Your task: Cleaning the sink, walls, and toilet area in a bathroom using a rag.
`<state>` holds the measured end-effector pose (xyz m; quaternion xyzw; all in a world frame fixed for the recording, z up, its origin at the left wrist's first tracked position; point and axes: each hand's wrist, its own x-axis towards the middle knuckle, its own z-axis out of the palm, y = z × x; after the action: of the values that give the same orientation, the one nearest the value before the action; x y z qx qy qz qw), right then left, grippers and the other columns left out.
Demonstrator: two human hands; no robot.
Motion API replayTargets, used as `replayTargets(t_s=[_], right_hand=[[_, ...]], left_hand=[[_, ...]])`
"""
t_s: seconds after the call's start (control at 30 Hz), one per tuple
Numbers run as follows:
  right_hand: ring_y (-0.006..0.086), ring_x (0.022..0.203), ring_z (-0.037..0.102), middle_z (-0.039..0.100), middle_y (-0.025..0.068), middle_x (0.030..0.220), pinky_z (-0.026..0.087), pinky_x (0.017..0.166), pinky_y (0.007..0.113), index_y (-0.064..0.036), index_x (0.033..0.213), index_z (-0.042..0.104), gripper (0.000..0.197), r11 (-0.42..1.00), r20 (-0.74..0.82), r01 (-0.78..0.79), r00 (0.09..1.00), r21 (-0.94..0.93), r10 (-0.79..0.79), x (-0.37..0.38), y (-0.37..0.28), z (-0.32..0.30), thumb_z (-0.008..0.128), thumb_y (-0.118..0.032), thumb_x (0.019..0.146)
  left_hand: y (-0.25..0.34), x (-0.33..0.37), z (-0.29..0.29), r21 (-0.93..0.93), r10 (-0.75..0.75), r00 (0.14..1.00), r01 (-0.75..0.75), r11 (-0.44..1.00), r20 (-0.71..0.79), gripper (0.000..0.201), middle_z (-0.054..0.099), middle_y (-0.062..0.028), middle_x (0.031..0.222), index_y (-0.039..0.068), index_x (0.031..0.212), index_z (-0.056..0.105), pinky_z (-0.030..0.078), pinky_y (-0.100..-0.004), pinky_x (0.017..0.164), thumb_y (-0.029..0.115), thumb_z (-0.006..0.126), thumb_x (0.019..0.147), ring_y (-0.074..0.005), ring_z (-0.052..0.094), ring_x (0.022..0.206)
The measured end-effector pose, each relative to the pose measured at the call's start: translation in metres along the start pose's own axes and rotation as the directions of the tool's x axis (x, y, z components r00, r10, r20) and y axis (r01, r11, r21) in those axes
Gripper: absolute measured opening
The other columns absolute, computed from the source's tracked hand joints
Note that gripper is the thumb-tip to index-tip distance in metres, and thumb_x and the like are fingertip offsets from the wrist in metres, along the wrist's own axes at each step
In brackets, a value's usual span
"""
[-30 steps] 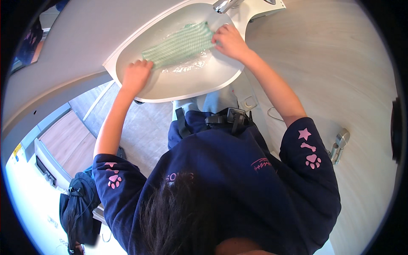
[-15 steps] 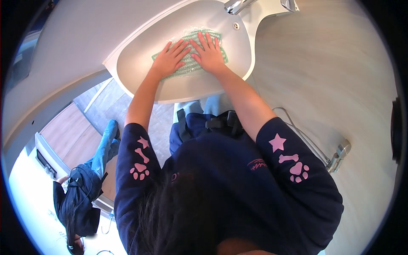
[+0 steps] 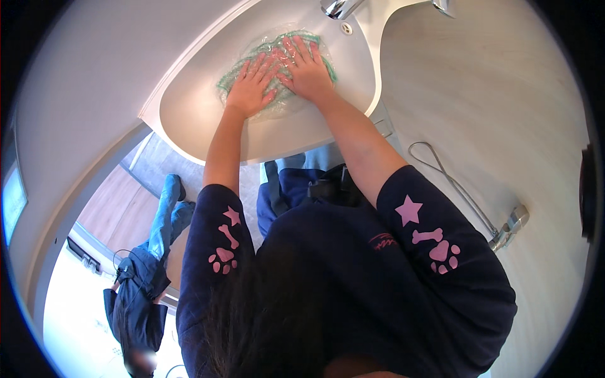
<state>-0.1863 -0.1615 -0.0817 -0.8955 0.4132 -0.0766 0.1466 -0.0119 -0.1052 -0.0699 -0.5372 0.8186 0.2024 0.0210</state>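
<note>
A green cloth (image 3: pixel 232 77) lies bunched and wet in the water of a white sink (image 3: pixel 189 126). My left hand (image 3: pixel 252 85) lies flat on the cloth's left half with its fingers spread. Beside it, touching, my right hand (image 3: pixel 307 66) presses flat on the right half. Neither hand grips the cloth; both palms rest on top of it. Most of the cloth is hidden under the hands. A chrome faucet (image 3: pixel 337 7) stands just beyond the fingertips at the top edge.
A pale counter runs to the right of the sink. On it lies a metal hose (image 3: pixel 454 183) ending in a chrome handle (image 3: pixel 512 225). Another person in dark blue clothes (image 3: pixel 142 290) is at the lower left on the wooden floor.
A second ago my hands held the cloth stretched out by its two ends. They came together over its middle, and the cloth is now bunched under both palms.
</note>
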Motion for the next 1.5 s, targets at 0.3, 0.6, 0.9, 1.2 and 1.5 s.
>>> replayTargets(t_s=[0.3,0.6,0.9,1.2,1.5], right_hand=[[0.0249,0.130,0.020,0.025,0.0041,0.140,0.014,0.104,0.049,-0.0208,0.131,0.035,0.055,0.999,0.072,0.022,0.997,-0.042,-0.019,0.006,0.003,-0.009,0.051,-0.038,0.080],[0.0255,0.118,0.037,0.044,0.0095,0.121,0.028,0.096,0.046,-0.0120,0.102,0.056,0.032,0.981,0.221,0.097,0.973,-0.166,-0.059,0.008,0.029,-0.062,0.058,-0.021,0.072],[0.0198,0.089,0.053,0.059,0.0041,0.085,0.038,0.079,0.034,-0.0123,0.076,0.064,0.011,0.931,0.445,0.244,0.889,-0.273,-0.103,-0.016,0.038,-0.082,0.055,-0.011,0.069],[0.0201,0.085,0.054,0.060,0.0059,0.078,0.038,0.078,0.033,-0.0105,0.073,0.063,0.010,0.895,0.467,0.349,0.864,-0.279,-0.191,-0.014,0.037,-0.095,0.055,-0.013,0.068],[0.0249,0.064,0.056,0.058,0.0129,0.068,0.043,0.060,0.035,-0.0025,0.078,0.056,0.017,0.855,0.361,-0.201,0.932,0.478,0.017,0.012,0.060,-0.124,0.048,-0.017,0.075]], left_hand=[[-0.003,-0.002,-0.001,0.094,0.009,1.000,-0.006,0.996,-0.024,0.059,0.019,-0.0026,0.142,0.016,0.135,0.023,0.014,-0.0405,0.107,0.039,0.043,0.084,-0.0214,0.015,0.131],[-0.004,-0.015,-0.049,-0.090,-0.109,0.991,0.102,0.991,-0.079,0.032,0.043,-0.0088,0.118,0.010,0.101,0.051,0.036,-0.0391,0.091,0.028,0.059,0.075,-0.0245,0.039,0.114],[-0.014,-0.049,-0.038,-0.172,-0.129,0.939,0.191,0.966,0.320,0.020,0.056,-0.0088,0.087,0.011,0.080,0.056,0.047,-0.0371,0.069,0.021,0.064,0.065,-0.0255,0.055,0.088],[0.001,-0.061,-0.040,-0.027,-0.248,0.952,0.257,0.966,0.180,0.017,0.060,-0.0138,0.080,0.007,0.085,0.056,0.047,-0.0414,0.069,0.012,0.052,0.069,-0.0300,0.058,0.082],[-0.018,-0.080,-0.079,-0.245,-0.352,0.933,0.326,0.913,-0.071,0.018,0.058,-0.0134,0.088,0.005,0.088,0.055,0.045,-0.0415,0.073,0.015,0.047,0.075,-0.0301,0.055,0.087]])
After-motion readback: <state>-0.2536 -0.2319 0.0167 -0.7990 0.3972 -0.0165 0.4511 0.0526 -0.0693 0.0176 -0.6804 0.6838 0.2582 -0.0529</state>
